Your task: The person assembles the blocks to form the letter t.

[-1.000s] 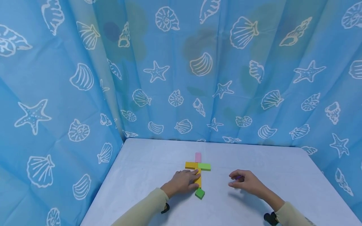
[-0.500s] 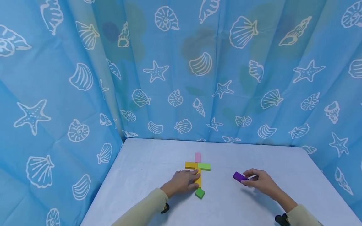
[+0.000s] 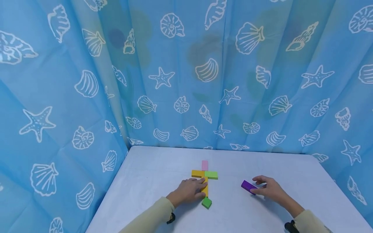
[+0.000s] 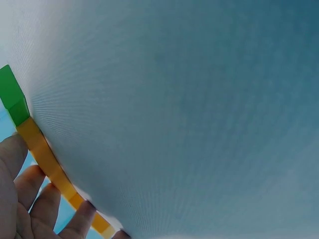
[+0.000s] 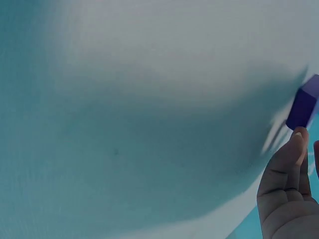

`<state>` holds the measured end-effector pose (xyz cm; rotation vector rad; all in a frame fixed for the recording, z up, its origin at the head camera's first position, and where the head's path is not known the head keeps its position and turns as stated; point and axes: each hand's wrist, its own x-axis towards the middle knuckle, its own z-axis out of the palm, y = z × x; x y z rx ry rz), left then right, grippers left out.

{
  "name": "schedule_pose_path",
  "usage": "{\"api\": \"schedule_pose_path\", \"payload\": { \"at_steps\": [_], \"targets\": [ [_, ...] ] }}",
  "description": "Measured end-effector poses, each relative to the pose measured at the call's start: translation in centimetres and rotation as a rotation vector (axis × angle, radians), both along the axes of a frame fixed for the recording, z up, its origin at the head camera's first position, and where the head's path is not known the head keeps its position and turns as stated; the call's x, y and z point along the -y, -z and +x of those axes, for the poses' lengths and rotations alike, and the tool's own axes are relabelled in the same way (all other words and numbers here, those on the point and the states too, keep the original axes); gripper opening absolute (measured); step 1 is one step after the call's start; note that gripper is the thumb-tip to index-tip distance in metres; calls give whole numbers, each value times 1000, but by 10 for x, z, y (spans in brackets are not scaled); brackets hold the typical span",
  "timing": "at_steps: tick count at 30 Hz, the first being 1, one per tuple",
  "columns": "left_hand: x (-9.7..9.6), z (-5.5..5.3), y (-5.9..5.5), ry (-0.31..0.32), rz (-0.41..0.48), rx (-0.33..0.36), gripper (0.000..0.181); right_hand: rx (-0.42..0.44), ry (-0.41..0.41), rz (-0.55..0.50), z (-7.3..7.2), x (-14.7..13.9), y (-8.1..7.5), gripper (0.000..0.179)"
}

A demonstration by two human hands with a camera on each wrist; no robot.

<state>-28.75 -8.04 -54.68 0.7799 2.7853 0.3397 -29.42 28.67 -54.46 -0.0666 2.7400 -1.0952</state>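
My left hand (image 3: 189, 191) lies over an upright-running yellow block (image 3: 205, 191), its fingertips on the block and the thumb by its near end. In the left wrist view the fingers line one side of the yellow pieces (image 4: 49, 162). A green block (image 3: 207, 203) sits turned at the near end. Beyond, a second yellow block (image 3: 197, 173) and a light green block (image 3: 211, 175) form a crossbar, with a pink block (image 3: 205, 165) above. Off to the right, my right hand (image 3: 271, 191) pinches one end of a purple block (image 3: 248, 186), the index finger raised.
The blocks lie on a white-covered table (image 3: 157, 168). Blue curtains (image 3: 186, 81) with shell and starfish prints enclose its back and sides. A dark strap (image 3: 291, 226) shows at the right wrist.
My right hand has drawn back to the right and turned, bringing the purple block, earlier mostly covered by the fingers, into plain sight. The left hand stays on the yellow block.
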Motion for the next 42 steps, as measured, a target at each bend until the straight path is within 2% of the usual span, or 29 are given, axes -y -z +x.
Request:
{"api": "schedule_pose_path", "payload": {
  "at_steps": [6,10,19,26,34,42],
  "targets": [
    [0,0,1,-1,-8,-7,55,26,-20,28,-2,5,6,62],
    [-1,0,1,0,-20,-20,56,25,-23,50,-3,6,7,55],
    [-2,-2,-1,3,-29,-31,56,-21,-74,94,-3,14,7,43],
    [-1,0,0,-6,-16,-33,56,-30,-100,115,4,31,6,37],
    [-1,5,3,-5,2,23,56,4,-131,107,16,41,10,35],
    [1,-1,4,4,-4,-31,56,-26,-180,82,17,55,3,36]
  ]
}}
